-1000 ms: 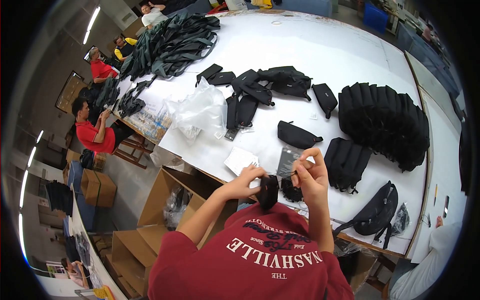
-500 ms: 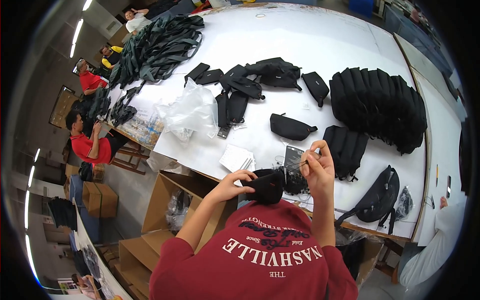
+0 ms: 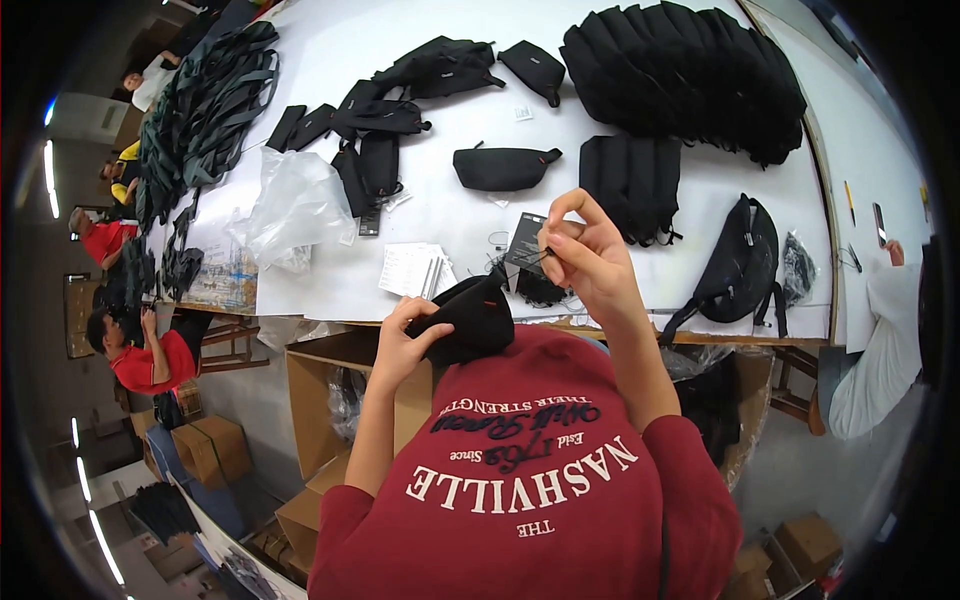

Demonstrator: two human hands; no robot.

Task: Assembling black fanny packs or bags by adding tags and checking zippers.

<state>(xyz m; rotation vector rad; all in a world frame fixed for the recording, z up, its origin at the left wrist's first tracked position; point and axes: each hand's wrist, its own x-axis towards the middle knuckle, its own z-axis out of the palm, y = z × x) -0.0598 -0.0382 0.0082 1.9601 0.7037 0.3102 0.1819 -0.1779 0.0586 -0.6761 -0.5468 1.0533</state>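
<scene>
My left hand grips a small black fabric pouch just above my red shirt, at the near edge of the white table. My right hand is raised to the right of it, with thumb and forefinger pinched on a thin black string. The string carries a dark hang tag card. Whether it is attached to the pouch I cannot tell. A tangle of more black strings lies on the table under my right hand.
On the table are a black waist bag, folded black bags, a big pile of black bags, a sling bag, white cards and a clear plastic bag. An open cardboard box stands below. People sit at left and right.
Both hands have risen and moved apart: the right hand has lifted the tag string up and away from the pouch. The table looms larger in view.
</scene>
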